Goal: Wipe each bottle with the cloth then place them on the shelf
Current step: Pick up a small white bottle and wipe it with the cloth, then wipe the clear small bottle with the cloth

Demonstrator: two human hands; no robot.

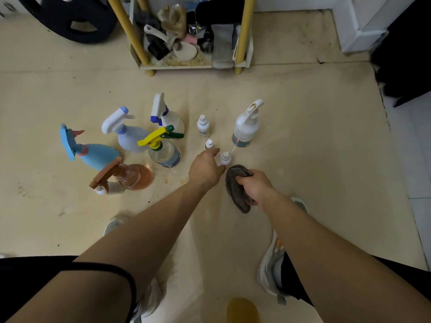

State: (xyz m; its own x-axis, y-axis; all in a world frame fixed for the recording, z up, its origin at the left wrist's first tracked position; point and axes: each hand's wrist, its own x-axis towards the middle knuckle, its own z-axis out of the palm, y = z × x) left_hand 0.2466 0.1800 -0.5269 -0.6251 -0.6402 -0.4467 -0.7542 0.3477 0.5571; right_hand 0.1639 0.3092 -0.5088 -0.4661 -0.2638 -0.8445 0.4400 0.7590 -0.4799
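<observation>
Cloth (pixel 235 188) in right hand (pixel 256 185), left (pixel 205 170) outstretched

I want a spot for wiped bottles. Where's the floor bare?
Bare floor lies right of the white trigger bottle, and between the bottles and the shelf. Crowded: the spray bottles at left, and the small bottles by the left hand; the right hand holds the cloth.

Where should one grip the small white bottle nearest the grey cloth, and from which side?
Grip the small white bottle round its body, below the narrow cap, from the left with the left hand: it stands upright, and the dark grey cloth in the right hand crowds its right.
</observation>
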